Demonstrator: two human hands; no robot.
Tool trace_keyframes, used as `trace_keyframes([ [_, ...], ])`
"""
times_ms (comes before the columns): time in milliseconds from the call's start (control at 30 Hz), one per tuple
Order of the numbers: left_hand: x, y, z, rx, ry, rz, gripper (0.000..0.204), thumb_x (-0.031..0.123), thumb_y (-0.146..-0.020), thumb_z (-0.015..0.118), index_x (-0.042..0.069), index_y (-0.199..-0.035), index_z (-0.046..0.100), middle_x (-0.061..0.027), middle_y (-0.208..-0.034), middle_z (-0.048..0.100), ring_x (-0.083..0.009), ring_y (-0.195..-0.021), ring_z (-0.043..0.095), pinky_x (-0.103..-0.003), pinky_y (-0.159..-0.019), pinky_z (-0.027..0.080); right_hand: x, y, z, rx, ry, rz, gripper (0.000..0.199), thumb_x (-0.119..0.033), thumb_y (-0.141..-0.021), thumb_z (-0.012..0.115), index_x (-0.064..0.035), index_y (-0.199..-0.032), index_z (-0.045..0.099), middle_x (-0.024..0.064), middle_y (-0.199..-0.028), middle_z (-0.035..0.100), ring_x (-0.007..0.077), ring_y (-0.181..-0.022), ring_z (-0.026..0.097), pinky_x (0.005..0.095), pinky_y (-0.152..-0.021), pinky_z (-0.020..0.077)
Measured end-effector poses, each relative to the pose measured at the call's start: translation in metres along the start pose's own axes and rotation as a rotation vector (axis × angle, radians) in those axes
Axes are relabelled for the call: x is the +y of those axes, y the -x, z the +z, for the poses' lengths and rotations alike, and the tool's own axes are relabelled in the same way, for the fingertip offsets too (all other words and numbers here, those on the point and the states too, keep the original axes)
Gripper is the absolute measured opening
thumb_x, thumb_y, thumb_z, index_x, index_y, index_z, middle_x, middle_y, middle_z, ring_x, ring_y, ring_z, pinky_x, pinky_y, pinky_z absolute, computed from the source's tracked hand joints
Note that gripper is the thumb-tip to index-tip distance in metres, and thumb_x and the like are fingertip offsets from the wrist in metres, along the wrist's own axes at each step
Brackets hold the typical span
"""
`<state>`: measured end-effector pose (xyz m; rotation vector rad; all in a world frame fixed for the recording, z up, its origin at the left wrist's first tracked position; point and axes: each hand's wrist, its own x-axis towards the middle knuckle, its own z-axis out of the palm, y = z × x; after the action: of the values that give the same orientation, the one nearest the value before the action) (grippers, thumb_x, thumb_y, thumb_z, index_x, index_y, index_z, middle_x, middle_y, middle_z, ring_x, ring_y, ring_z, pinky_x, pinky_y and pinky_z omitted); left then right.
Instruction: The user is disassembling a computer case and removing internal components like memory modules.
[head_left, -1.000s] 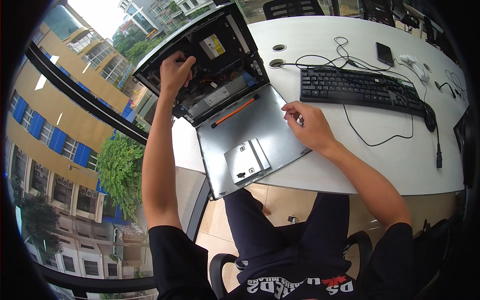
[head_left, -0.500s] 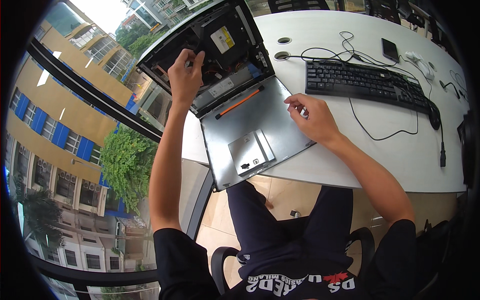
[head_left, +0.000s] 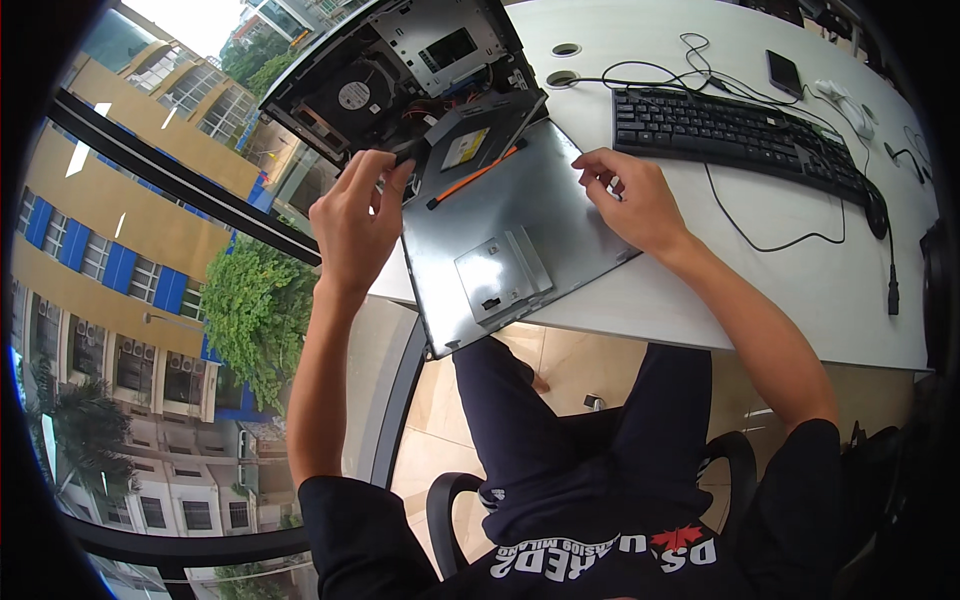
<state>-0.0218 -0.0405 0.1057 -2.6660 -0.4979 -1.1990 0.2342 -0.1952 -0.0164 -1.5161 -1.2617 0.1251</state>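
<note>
An open black desktop computer case (head_left: 355,50) stands at the table's far left, its fan (head_left: 362,92) and inner metal frame exposed. A black drive bracket (head_left: 480,130) with a white-and-yellow label is tilted down out of the case, over the bare metal side panel (head_left: 500,215). My left hand (head_left: 358,210) is closed at the bracket's left corner, thumb and fingers pinching it. Partly under the bracket lies a slim orange-and-black rod (head_left: 455,190). Over the panel's right edge is my right hand (head_left: 635,200), its fingers curled together; what they hold, if anything, is hidden.
A black keyboard (head_left: 735,145) with tangled cables lies on the white table (head_left: 690,290) to the right. Beyond it are a phone (head_left: 784,74) and a white adapter (head_left: 845,108). A black mouse (head_left: 876,212) sits at the keyboard's right end. Windows (head_left: 180,180) border the left.
The drive bracket has swung from upright inside the case down toward me, uncovering the fan and frame. My left hand has come down and nearer with it. My right hand has barely moved.
</note>
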Motion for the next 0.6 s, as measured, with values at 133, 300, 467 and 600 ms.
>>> trace_keyframes([
  [133,-0.006,0.019,0.007,-0.008,0.016,0.010,0.013,0.013,-0.093,0.077,0.007,-0.091,0.065,-0.0040,-0.080,0.066,-0.0135,-0.053,0.060,-0.028,-0.050,0.046,-0.002,0.001,0.002,-0.001,-0.005,0.023,0.025,-0.012,-0.090,0.062,-0.0011,-0.110,0.073,0.0120,-0.092,0.076,0.0233,-0.078,0.071,0.0362,-0.076,0.0557],
  [300,-0.010,0.034,0.016,0.001,-0.001,0.087,0.013,0.010,-0.091,0.078,0.006,-0.089,0.066,-0.0038,-0.077,0.065,-0.0134,-0.051,0.058,-0.027,-0.048,0.044,0.000,0.001,0.003,0.016,0.005,0.007,0.025,-0.012,-0.091,0.062,-0.0012,-0.111,0.073,0.0116,-0.092,0.076,0.0230,-0.077,0.072,0.0359,-0.075,0.0556],
  [467,-0.010,0.046,0.028,0.033,0.020,0.090,0.012,0.007,-0.089,0.079,0.006,-0.088,0.067,-0.0031,-0.080,0.067,-0.0126,-0.051,0.058,-0.028,-0.048,0.045,-0.001,0.002,0.001,0.015,0.009,0.022,0.025,-0.012,-0.092,0.062,-0.0016,-0.111,0.073,0.0116,-0.093,0.077,0.0230,-0.077,0.073,0.0357,-0.074,0.0559],
  [600,-0.018,0.057,0.038,0.036,0.050,0.009,0.011,0.007,-0.089,0.079,0.005,-0.090,0.069,-0.0041,-0.086,0.071,-0.0133,-0.053,0.060,-0.027,-0.050,0.046,-0.003,0.001,0.002,0.008,0.008,0.018,0.024,-0.011,-0.092,0.062,-0.0019,-0.111,0.074,0.0120,-0.093,0.077,0.0234,-0.077,0.073,0.0359,-0.073,0.0562],
])
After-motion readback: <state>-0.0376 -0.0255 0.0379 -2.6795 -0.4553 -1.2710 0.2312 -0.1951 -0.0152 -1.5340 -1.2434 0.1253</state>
